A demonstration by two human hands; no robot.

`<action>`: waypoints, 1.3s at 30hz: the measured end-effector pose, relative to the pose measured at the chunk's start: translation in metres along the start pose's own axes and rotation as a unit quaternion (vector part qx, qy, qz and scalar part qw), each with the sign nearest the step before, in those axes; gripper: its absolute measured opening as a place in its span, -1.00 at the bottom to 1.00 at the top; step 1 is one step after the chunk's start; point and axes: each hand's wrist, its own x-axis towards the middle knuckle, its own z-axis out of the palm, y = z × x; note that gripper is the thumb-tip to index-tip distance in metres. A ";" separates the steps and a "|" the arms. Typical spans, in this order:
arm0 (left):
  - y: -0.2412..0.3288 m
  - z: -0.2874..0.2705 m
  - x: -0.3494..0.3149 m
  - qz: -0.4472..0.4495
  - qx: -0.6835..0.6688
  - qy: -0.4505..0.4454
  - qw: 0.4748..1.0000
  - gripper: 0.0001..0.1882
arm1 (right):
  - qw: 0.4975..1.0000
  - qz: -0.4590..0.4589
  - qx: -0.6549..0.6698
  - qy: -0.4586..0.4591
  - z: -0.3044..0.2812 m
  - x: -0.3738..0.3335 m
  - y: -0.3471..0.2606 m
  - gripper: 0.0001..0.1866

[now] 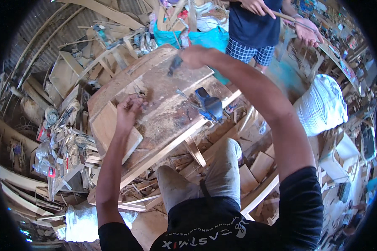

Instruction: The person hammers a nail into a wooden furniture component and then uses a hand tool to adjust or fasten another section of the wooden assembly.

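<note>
Hammer [174, 65]: my right hand [193, 56] grips its handle above the workbench [163, 113]; head-heavy, rigid. Left hand [127, 109] pinches something small, unclear.

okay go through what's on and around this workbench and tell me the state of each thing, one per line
Right hand: raised above the bench, closed on a hammer.
Hammer: lifted, head down, blurred.
Left hand: on the workbench, fingers pinching something too small to tell.
Workbench: worn, dusty.
Blue vise: on the bench edge; jaws unclear.
White sack: full, standing at the right.
</note>
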 end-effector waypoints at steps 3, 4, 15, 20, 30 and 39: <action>0.005 -0.011 -0.006 0.004 0.039 0.003 0.999 -0.79 | 0.988 0.084 0.032 0.125 -0.048 -0.062 -0.012 -0.50; 0.006 -0.014 -0.006 0.012 0.051 0.003 0.999 -0.79 | 0.973 0.111 0.072 0.190 -0.052 -0.093 -0.011 -0.50; 0.104 0.143 -0.001 0.137 0.034 -0.140 0.980 -0.75 | 0.645 0.374 0.566 0.352 0.054 -0.417 -0.139 -0.71; 0.109 0.193 0.013 0.177 0.115 -0.225 0.951 -0.76 | 0.559 0.425 0.664 0.258 0.102 -0.461 -0.181 -0.65; 0.105 0.216 0.017 0.133 0.095 -0.258 0.952 -0.76 | 0.612 0.466 0.569 0.289 0.113 -0.472 -0.182 -0.63; 0.109 0.217 0.021 0.154 0.131 -0.262 0.944 -0.76 | 0.614 0.437 0.558 0.347 0.093 -0.453 -0.177 -0.64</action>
